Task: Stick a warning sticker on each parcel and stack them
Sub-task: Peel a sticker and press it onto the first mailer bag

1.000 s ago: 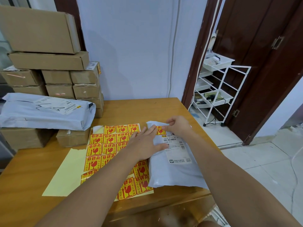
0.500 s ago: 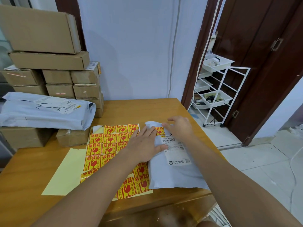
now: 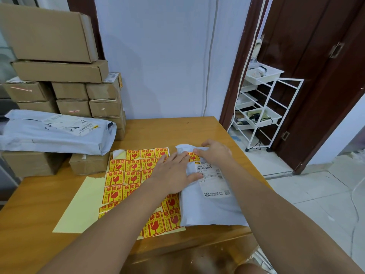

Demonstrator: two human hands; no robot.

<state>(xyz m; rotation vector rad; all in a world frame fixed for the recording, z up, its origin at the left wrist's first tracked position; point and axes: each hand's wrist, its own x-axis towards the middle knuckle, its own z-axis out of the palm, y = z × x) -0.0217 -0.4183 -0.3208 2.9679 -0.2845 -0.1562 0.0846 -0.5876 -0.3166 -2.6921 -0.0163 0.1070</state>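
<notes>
Your grey mailer parcel lies flat near the right edge of the tabletop, its left margin overlapping the sticker sheet. That overlap keeps the supply within a short reach, but it also hides part of the lower stickers.

Your left hand rests open and flat, fingers spread, partly on the sheet and partly on the parcel's left side, the thumb touching the shipping label. By my judgement it serves as a clamp, holding the soft bag from sliding or wrinkling. Your right hand is also open, palm down, fingertips pressing the far end of the parcel where a yellow-and-red warning sticker shows just above the label. The hands are close together, gripping nothing; both press downward.

The sticker sits clear of the barcode, which appears deliberate so the label stays readable. I judge the step in hand to be smoothing the sticker. Its right portion is hidden under your fingers, so full adhesion cannot be confirmed.

Cardboard boxes are stacked at the far left corner, with a second mailer lying across boxes at the left edge. This parcel is not yet stacked
</notes>
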